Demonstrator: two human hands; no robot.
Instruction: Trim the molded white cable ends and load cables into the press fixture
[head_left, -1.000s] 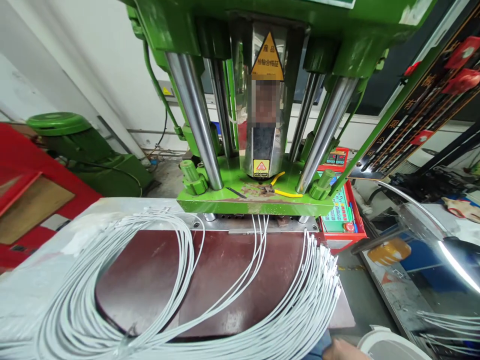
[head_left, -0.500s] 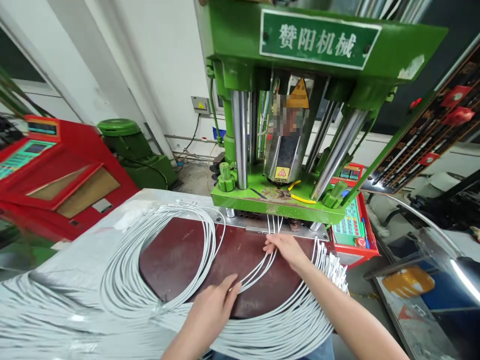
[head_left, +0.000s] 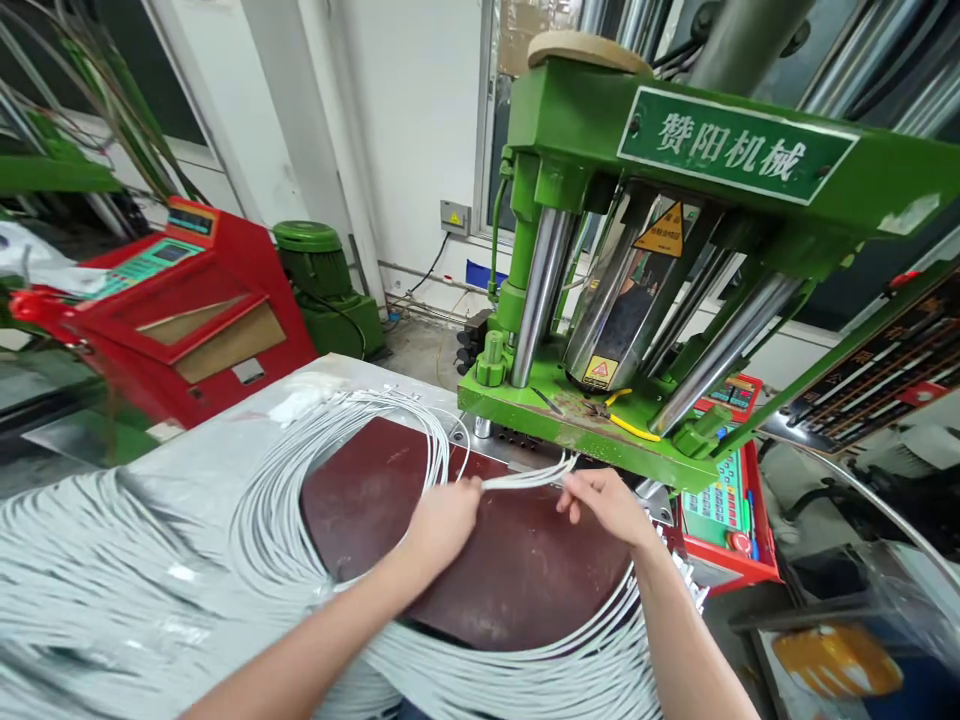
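Several thin white cables (head_left: 525,480) run from under the green press plate and bend left across the dark red board (head_left: 510,590). My left hand (head_left: 446,515) is closed around them, just in front of the press. Beside the cables, close to the plate's front edge, is my right hand (head_left: 606,508); its fingers are loosely curled and apart, with no cable visibly between them. A coiled bundle of white cables (head_left: 270,510) lies left of the board. Another thick bundle of cables (head_left: 525,680) curves along the board's near edge, its white ends to the right.
On the green press (head_left: 585,425) lie yellow-handled pliers (head_left: 630,428). A red control box (head_left: 739,520) stands right of it. More white cables (head_left: 67,570) cover the table's left side. A red machine cabinet (head_left: 225,310) and green motor (head_left: 311,255) stand behind.
My left hand has moved up and forward with the cables, which now bend sharply left at the press. My right hand has loosened from the cables. The view has shifted left.
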